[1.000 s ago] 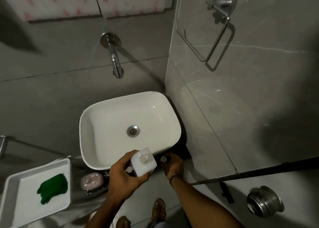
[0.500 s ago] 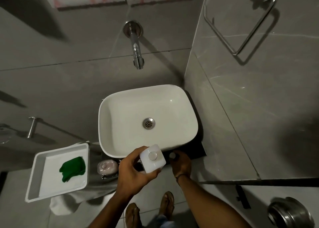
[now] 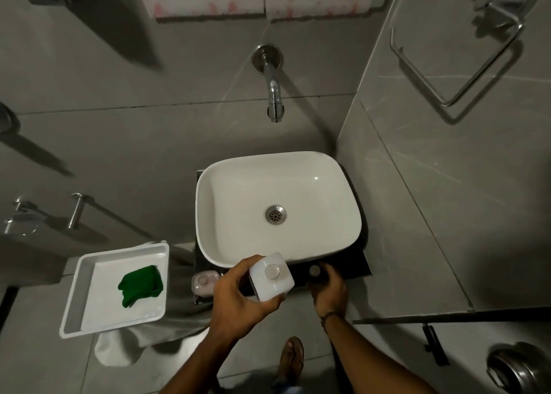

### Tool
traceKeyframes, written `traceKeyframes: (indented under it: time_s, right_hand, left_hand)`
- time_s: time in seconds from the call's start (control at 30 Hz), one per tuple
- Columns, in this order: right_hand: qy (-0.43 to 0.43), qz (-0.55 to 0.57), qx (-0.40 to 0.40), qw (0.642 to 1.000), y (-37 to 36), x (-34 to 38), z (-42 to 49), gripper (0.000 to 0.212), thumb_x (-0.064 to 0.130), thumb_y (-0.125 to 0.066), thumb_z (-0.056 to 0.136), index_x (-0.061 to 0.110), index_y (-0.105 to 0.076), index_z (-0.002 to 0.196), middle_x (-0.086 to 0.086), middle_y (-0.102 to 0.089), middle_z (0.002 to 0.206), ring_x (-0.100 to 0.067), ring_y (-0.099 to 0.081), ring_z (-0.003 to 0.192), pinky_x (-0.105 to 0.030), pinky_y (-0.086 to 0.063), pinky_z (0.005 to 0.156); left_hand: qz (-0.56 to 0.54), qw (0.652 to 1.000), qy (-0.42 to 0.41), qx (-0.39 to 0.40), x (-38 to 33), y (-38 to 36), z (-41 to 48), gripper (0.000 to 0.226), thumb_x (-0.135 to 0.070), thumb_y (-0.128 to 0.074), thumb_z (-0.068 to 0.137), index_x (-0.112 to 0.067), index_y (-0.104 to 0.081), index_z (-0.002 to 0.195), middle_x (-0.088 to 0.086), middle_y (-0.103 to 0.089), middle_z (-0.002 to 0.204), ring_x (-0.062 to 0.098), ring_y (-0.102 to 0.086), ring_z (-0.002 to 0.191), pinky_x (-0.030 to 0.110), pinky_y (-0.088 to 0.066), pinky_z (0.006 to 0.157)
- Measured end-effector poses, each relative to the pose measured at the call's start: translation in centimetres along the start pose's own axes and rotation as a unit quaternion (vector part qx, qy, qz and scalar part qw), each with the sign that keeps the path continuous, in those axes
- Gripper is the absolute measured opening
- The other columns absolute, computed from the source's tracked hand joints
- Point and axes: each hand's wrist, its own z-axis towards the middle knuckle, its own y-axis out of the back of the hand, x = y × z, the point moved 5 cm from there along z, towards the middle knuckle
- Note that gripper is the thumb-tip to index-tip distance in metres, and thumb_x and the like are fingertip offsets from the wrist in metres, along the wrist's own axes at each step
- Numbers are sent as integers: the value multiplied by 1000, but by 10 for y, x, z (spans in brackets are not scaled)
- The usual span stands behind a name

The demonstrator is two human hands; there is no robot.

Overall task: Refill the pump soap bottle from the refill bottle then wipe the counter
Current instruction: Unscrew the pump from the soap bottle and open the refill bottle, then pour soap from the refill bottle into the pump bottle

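Note:
My left hand (image 3: 238, 304) is closed around a white square bottle (image 3: 275, 286) and holds it upright over the counter's front edge. A round pale cap (image 3: 272, 271) tops it. Just to its right, my right hand (image 3: 329, 290) grips a dark bottle whose small round top (image 3: 314, 270) shows above my fingers. That bottle stands on the black counter (image 3: 357, 264) in front of the basin, and its body is mostly hidden by my hand. A green cloth (image 3: 140, 284) lies in a white tray (image 3: 77, 301) to the left.
The white basin (image 3: 208, 214) sits on the counter under a wall tap (image 3: 274, 95). A pink soap in a dish (image 3: 204, 281) lies left of my left hand. A towel ring (image 3: 453, 65) hangs on the right wall. My sandalled foot (image 3: 292, 355) shows below.
The view has swung, so the basin and tray sit further right and lower in the frame. Both hands keep the same hold on their bottles.

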Motion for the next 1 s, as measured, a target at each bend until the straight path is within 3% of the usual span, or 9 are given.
traceKeyframes:
  time_s: [0.13,0.27,0.37,0.47,0.57,0.67,0.77,0.9,1.0]
  right_hand:
    - [28,-20,-18,999,-6,15,-25,52,-5,-76,83,10,-65,131,-12,-65,133,-32,-61,124,-45,-53,102]
    - [62,-6,-30,998,-10,40,-64,66,-13,-65,82,35,-58,128,1,-63,134,-19,-65,112,-28,-54,89]
    - [118,-12,76,990,-24,61,-104,91,-10,-66,76,54,-43,136,32,-43,146,5,-49,129,-20,-46,101]
    - [179,4,172,969,-43,77,-144,103,7,-74,68,45,-28,153,27,-39,153,3,-36,144,-18,-36,115]
    - [156,48,125,979,-56,95,-163,103,28,-88,60,45,-37,148,22,-58,137,0,-56,128,-22,-52,102]
    - [115,137,39,983,-66,110,-169,80,33,-82,60,46,-54,134,14,-69,125,-10,-67,117,-41,-59,95]
    - [109,186,-13,976,-74,120,-174,66,43,-80,63,54,-58,125,21,-70,120,-5,-69,111,-24,-60,87]
    - [114,190,-45,974,-78,121,-172,74,16,-95,61,47,-62,120,13,-73,118,-10,-71,109,-41,-60,92]
    - [117,187,-68,973,-74,121,-171,80,-3,-93,60,51,-63,112,13,-74,115,-10,-73,105,-41,-61,90]
  left_hand:
    - [-14,1000,-6,18,4,18,2,68,-28,-101,60,-37,-72,121,-13,-79,117,17,-76,110,28,-65,89]
    - [-24,1000,-11,8,7,39,2,66,-32,-101,61,-45,-70,117,-16,-79,112,13,-77,104,24,-65,81]
    - [-29,1000,-10,6,10,49,2,66,-32,-102,60,-47,-68,116,-21,-78,112,8,-76,103,21,-63,81]
    - [-50,999,-13,10,10,57,1,65,-31,-102,60,-38,-70,116,-24,-77,111,2,-76,102,11,-58,80]
    - [-68,997,-15,19,12,60,0,64,-34,-101,57,-38,-69,112,-24,-77,108,2,-75,100,9,-56,79]
    - [-98,994,-4,40,11,64,0,71,-46,-104,54,-39,-67,114,-20,-76,110,6,-74,104,14,-59,81]
    - [-124,988,-11,96,12,73,5,77,-64,-97,61,-37,-66,126,-15,-76,119,11,-72,114,25,-62,90]
    - [-83,994,-11,77,50,115,19,75,-80,-74,77,-39,-63,138,-20,-68,134,1,-64,128,22,-55,103]
    - [-30,996,54,64,102,146,22,90,-80,-84,64,-42,-57,141,-26,-63,138,-7,-59,129,22,-50,105]
